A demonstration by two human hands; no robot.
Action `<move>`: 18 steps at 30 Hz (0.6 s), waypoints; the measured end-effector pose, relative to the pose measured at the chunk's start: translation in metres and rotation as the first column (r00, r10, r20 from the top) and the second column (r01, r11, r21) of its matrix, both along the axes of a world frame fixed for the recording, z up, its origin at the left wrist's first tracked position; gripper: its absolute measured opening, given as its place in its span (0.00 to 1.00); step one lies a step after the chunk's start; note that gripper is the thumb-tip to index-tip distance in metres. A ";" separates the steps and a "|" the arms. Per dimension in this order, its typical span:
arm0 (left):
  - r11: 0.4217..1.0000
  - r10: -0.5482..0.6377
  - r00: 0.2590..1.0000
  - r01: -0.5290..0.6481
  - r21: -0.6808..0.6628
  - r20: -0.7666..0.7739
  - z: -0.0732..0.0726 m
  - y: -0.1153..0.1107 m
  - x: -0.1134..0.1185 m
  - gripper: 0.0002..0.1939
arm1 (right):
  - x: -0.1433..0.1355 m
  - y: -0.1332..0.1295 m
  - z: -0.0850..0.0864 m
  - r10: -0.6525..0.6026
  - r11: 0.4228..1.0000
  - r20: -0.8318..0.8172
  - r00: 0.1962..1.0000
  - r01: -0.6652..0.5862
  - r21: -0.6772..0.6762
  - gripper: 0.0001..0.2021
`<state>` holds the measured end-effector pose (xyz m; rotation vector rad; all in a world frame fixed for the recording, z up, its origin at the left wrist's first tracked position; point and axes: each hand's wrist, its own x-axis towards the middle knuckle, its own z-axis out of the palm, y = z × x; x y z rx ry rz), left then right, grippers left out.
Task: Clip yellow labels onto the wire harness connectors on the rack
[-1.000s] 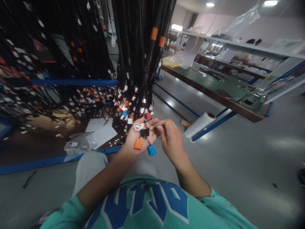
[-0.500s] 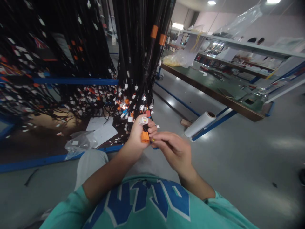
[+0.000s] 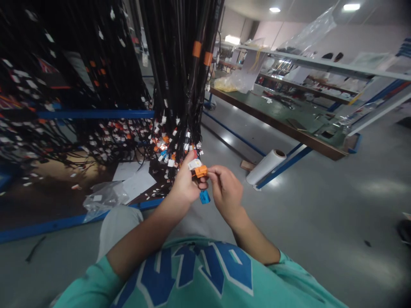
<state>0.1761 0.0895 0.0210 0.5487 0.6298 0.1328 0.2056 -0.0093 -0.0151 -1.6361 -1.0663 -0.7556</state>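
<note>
My left hand (image 3: 186,184) is closed around a few connectors at the lower end of a hanging black cable bundle (image 3: 180,64). A white connector (image 3: 194,164) and an orange connector (image 3: 201,171) stick out above its fingers, and a blue connector (image 3: 204,196) hangs below them. My right hand (image 3: 226,188) is pinched at the right end of the orange connector; whatever lies between its fingertips is too small to make out. Many white, orange and blue connectors (image 3: 163,154) hang just behind my left hand.
A blue rack rail (image 3: 96,114) with more hanging cables is at left, above a shelf holding paper (image 3: 138,182) and a plastic bag (image 3: 104,199). At right stand a green-topped workbench (image 3: 276,109) and a white film roll (image 3: 266,167).
The orange connector has turned and risen beside the white one. The blue connector now shows fully below. My right hand has moved up to the orange connector's end. The view has shifted slightly.
</note>
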 end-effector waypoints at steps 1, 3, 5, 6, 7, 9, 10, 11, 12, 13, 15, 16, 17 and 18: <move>0.999 -0.039 0.999 0.038 0.009 0.022 -0.002 0.002 -0.001 0.26 | 0.002 0.001 -0.001 -0.004 1.000 -0.021 1.000 0.004 -0.001 0.05; 0.992 -0.124 0.991 0.123 0.021 0.055 -0.004 0.006 -0.003 0.28 | 0.004 0.001 -0.001 0.008 1.000 -0.057 0.998 -0.009 -0.016 0.05; 0.982 -0.190 0.980 0.188 0.031 0.056 -0.004 0.011 -0.005 0.28 | 0.005 0.000 -0.001 0.031 0.999 -0.080 0.996 -0.034 -0.033 0.05; 0.975 -0.221 0.974 0.219 0.040 0.050 -0.004 0.013 -0.006 0.27 | 0.005 0.000 0.000 0.044 0.998 -0.082 0.996 -0.048 -0.043 0.05; 0.968 -0.248 0.968 0.246 0.054 0.043 -0.004 0.015 -0.007 0.27 | 0.005 -0.001 0.000 0.055 0.997 -0.079 0.995 -0.059 -0.052 0.05; 0.955 -0.289 0.957 0.286 0.080 0.028 -0.004 0.020 -0.008 0.25 | 0.004 -0.002 0.001 0.068 0.995 -0.063 0.996 -0.072 -0.065 0.06; 0.951 -0.301 0.953 0.298 0.085 0.027 -0.005 0.022 -0.009 0.25 | 0.005 -0.003 0.001 0.070 0.995 -0.054 0.996 -0.074 -0.070 0.06; 0.950 -0.304 0.952 0.301 0.079 0.033 -0.005 0.024 -0.009 0.24 | 0.005 -0.003 0.002 0.071 0.995 -0.048 0.996 -0.075 -0.073 0.06; 0.953 -0.300 0.953 0.297 0.064 0.043 -0.006 0.026 -0.010 0.22 | 0.006 -0.004 0.002 0.074 0.994 -0.048 0.996 -0.077 -0.076 0.06; 0.955 -0.296 0.954 0.294 0.044 0.053 -0.007 0.027 -0.010 0.21 | 0.007 -0.005 0.003 0.081 0.993 -0.051 0.995 -0.085 -0.078 0.06; 0.955 -0.295 0.953 0.295 0.007 0.075 -0.009 0.028 -0.011 0.19 | 0.010 -0.008 0.006 0.104 0.991 -0.075 0.992 -0.110 -0.074 0.06; 0.953 -0.301 0.950 0.302 -0.004 0.087 -0.010 0.027 -0.011 0.17 | 0.011 -0.009 0.007 0.115 0.990 -0.096 0.989 -0.122 -0.072 0.05; 0.950 -0.310 0.945 0.312 -0.009 0.102 -0.011 0.027 -0.011 0.16 | 0.012 -0.011 0.008 0.125 0.989 -0.120 0.985 -0.134 -0.069 0.05; 0.946 -0.320 0.939 0.323 -0.008 0.123 -0.012 0.026 -0.012 0.14 | 0.013 -0.012 0.009 0.131 0.988 -0.142 0.981 -0.142 -0.066 0.05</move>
